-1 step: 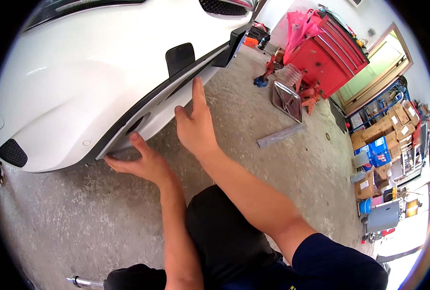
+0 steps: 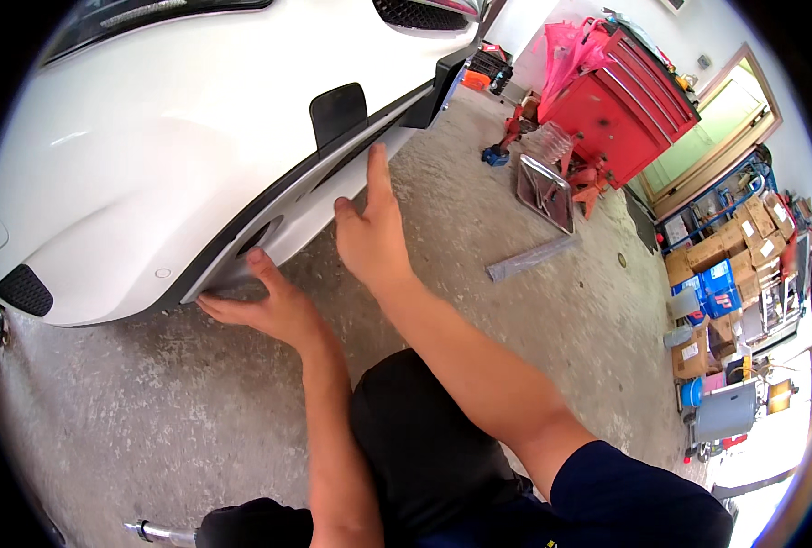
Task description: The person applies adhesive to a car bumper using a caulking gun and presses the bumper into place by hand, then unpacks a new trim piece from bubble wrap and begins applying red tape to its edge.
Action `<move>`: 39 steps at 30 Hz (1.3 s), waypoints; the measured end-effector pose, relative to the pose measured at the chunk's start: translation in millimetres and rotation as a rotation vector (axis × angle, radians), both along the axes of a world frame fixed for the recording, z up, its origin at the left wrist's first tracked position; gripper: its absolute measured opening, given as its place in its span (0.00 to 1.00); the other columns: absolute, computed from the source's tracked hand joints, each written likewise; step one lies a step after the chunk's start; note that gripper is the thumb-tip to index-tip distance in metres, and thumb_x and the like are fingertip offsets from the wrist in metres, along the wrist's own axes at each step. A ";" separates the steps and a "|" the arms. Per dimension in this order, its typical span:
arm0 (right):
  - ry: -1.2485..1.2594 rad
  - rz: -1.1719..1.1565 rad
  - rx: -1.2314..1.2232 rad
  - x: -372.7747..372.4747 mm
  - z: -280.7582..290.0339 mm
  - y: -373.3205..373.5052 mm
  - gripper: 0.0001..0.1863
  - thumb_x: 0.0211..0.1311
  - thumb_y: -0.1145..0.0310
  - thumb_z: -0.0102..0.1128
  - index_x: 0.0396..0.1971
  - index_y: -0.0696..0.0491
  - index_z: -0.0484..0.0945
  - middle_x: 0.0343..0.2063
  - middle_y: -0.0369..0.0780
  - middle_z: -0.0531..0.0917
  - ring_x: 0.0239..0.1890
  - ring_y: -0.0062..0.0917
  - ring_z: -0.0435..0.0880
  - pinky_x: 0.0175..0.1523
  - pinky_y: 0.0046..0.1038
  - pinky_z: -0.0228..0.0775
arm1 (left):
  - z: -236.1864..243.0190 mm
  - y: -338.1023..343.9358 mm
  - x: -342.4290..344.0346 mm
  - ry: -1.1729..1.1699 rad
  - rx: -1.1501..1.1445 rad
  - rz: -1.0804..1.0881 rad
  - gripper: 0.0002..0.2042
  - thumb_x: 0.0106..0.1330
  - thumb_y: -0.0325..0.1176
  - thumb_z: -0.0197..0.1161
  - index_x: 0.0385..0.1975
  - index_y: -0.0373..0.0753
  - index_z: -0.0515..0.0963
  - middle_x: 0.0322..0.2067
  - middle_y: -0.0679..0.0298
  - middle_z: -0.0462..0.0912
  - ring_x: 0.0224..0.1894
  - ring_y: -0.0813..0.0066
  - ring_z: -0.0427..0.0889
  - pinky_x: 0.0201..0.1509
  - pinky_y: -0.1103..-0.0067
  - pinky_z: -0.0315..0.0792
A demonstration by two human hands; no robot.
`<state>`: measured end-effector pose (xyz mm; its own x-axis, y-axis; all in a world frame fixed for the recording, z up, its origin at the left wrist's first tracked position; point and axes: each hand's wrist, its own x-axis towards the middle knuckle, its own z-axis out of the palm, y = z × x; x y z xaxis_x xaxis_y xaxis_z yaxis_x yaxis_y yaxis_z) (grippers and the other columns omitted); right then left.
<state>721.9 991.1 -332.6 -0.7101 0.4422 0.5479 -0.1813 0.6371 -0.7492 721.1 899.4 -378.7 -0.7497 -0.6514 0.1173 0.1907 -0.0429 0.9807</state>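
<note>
A white car bumper point(image 2: 123, 201) fills the upper left, with a dark trim strip along its lower side. Below that strip runs a long light-grey lower bumper panel point(image 2: 289, 203) with a dark oval opening. At the panel's near left end is my left hand point(image 2: 273, 309), thumb and fingers spread wide, the tips at its surface and lower edge. Farther along, my right hand point(image 2: 373, 239) has its index finger stretched up and its thumb apart, both against the panel. Its other fingers are mostly hidden. Neither hand visibly encloses anything.
A red tool chest point(image 2: 616, 100) stands at the far right, with red jack stands point(image 2: 590, 183) and a metal tray point(image 2: 544, 196) before it. Cardboard boxes point(image 2: 743, 237) are stacked along the right. A metal tube point(image 2: 164, 533) lies by my knee on the concrete floor.
The view has shifted very slightly. Both hands keep their places and shapes against the panel.
</note>
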 end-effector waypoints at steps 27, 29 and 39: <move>0.177 0.137 0.044 -39.4 -10.1 27.5 0.41 0.38 0.87 0.37 0.62 0.70 0.48 0.62 0.65 0.48 0.67 0.56 0.42 0.70 0.41 0.39 | 10.3 32.1 -31.9 0.146 -0.005 -0.010 0.38 0.59 0.53 0.63 0.54 0.29 0.51 0.52 0.50 0.61 0.53 0.66 0.64 0.60 0.71 0.59; 0.225 0.112 0.037 -41.7 -14.5 26.1 0.40 0.39 0.87 0.37 0.62 0.70 0.48 0.62 0.66 0.49 0.67 0.57 0.44 0.69 0.41 0.40 | 7.8 33.0 -33.2 0.148 0.001 -0.012 0.39 0.58 0.54 0.63 0.53 0.28 0.52 0.50 0.51 0.62 0.52 0.67 0.65 0.59 0.73 0.60; 0.250 0.176 -0.126 -37.9 -2.9 54.3 0.30 0.51 0.84 0.46 0.59 0.62 0.61 0.62 0.59 0.56 0.66 0.47 0.53 0.66 0.35 0.51 | 12.5 35.7 -32.1 0.163 0.018 0.031 0.33 0.60 0.49 0.63 0.52 0.30 0.58 0.50 0.53 0.67 0.51 0.67 0.68 0.58 0.72 0.62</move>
<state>684.0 1045.4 -335.5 -0.6322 0.4002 0.6634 -0.4683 0.4848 -0.7387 689.1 935.2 -366.2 -0.7008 -0.6773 0.2237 0.3490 -0.0521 0.9357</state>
